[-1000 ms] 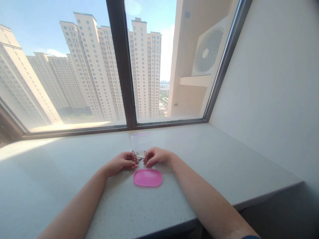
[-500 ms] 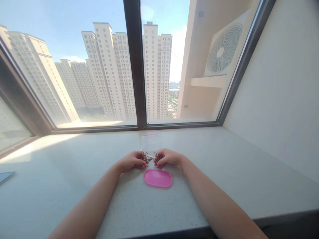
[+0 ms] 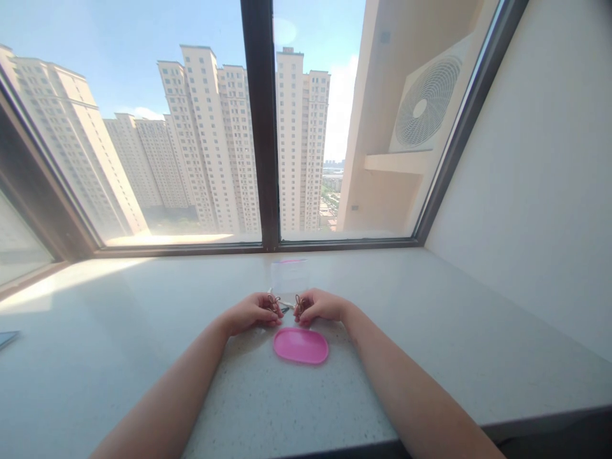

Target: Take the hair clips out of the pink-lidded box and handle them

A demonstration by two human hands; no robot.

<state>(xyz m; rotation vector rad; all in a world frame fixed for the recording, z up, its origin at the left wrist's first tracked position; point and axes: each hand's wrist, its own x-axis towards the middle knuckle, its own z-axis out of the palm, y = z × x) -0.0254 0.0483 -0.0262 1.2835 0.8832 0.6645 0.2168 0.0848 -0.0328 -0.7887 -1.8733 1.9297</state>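
My left hand (image 3: 253, 313) is closed, thumb against fingers, on a small brown cord bow (image 3: 274, 302). A matching brown bow (image 3: 299, 302) is pinched in my right hand (image 3: 321, 306). The two hands face each other, a small gap apart, low over the counter. Between and behind them lie a thin pale stick (image 3: 287, 304) and a small dark item (image 3: 285, 310), too small to make out. Just in front of the fingers rests a pink oval tray (image 3: 301, 346) with a raised rim.
A clear zip bag (image 3: 289, 275) with a pink strip lies behind my hands on the speckled pale counter (image 3: 277, 408). A flat blue-grey object (image 3: 7, 338) shows at the far left. Windows (image 3: 270, 127) rise at the back, a white wall (image 3: 540, 210) at the right.
The view has shifted slightly. Both hands keep hold of the brown bows in nearly the same place, and the tray has not visibly moved on the counter.
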